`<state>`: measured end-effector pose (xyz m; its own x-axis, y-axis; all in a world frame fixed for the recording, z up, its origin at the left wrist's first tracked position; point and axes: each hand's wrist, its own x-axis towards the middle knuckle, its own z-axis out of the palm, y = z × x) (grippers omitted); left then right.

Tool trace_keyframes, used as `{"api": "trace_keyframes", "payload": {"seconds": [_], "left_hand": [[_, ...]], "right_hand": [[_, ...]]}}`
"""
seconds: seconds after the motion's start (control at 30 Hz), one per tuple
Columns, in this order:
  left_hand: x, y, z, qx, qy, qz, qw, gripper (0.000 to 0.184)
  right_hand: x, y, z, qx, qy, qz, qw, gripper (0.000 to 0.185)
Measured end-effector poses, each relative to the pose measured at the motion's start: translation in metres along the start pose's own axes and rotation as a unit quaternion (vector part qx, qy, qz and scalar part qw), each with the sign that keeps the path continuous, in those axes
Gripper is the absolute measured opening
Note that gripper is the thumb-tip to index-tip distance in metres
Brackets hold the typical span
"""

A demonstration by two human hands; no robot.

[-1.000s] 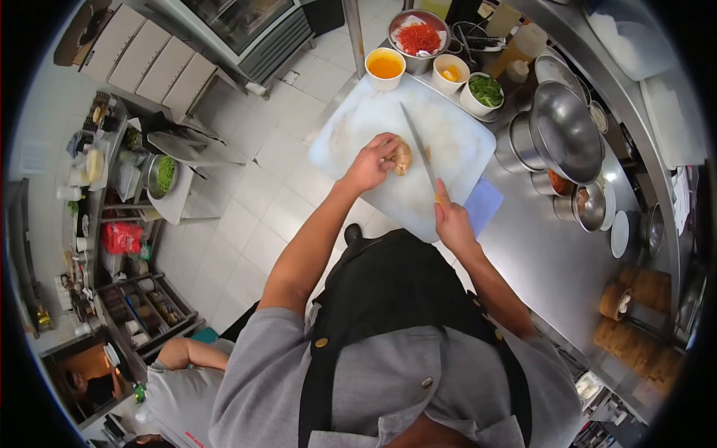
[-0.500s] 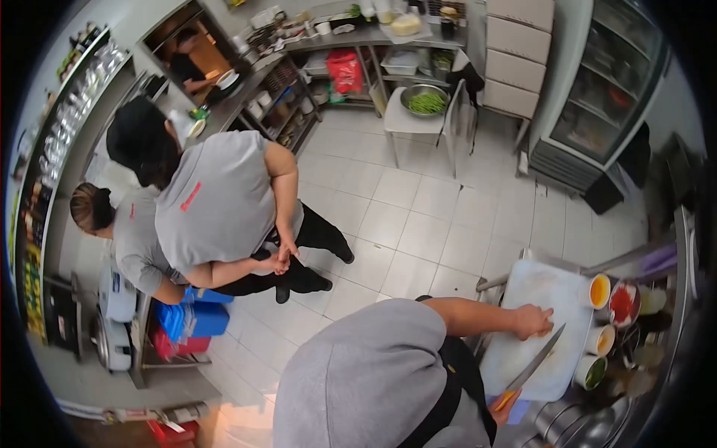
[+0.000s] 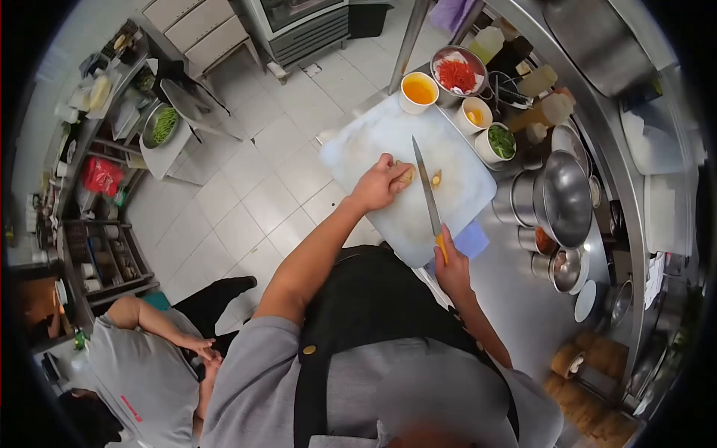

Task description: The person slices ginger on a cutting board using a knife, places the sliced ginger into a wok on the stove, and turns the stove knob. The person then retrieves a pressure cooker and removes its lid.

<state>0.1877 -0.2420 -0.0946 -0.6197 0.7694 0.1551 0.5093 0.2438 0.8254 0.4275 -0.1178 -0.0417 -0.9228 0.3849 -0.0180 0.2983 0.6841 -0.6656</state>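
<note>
the left hand (image 3: 377, 187) is clamping its fingers on a tan root piece (image 3: 404, 174) near the middle of the cutting board (image 3: 357, 138). the root is sitting at those fingertips, on their knife side; the fingers are hiding its long axis, so i cannot tell it. the right hand (image 3: 452, 270), farther from the root, is gripping a knife (image 3: 429, 187) over the board's near right edge, its blade pointing toward the orange cup (image 3: 420, 91) at the far corner and lying between root and small offcut (image 3: 437, 179). the greens cup (image 3: 499, 142) is standing beyond the far right edge, not blocking the blade.
</note>
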Motion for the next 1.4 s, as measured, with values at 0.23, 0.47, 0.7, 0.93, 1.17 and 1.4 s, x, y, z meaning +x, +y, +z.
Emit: {"api": "trace_keyframes", "payload": {"seconds": [0.23,0.47,0.7,0.93,1.17,1.4], "left_hand": [[0.0,-0.002,0.004,0.023,-0.008,0.002,1.0,0.049],[0.0,0.007,0.0,0.038,-0.048,-0.035,0.998,0.043],[0.003,0.005,0.004,0.045,-0.058,-0.044,0.996,0.043],[0.003,0.016,-0.006,0.089,-0.051,0.057,0.993,0.049],[0.012,0.005,-0.01,0.22,-0.103,0.084,0.966,0.047],[-0.009,0.004,0.023,0.016,0.06,-0.032,0.998,0.038]], "right_hand": [[-0.008,-0.011,0.011,0.003,-0.01,0.003,1.0,0.055],[-0.003,-0.027,0.025,0.012,-0.001,0.032,0.999,0.058],[0.035,-0.001,0.077,-0.046,0.005,0.057,0.997,0.062],[0.009,0.023,0.026,-0.081,0.022,0.004,0.996,0.062],[-0.021,0.019,-0.013,-0.062,-0.011,0.025,0.998,0.058],[-0.036,0.013,-0.027,-0.049,-0.023,0.029,0.998,0.054]]}}
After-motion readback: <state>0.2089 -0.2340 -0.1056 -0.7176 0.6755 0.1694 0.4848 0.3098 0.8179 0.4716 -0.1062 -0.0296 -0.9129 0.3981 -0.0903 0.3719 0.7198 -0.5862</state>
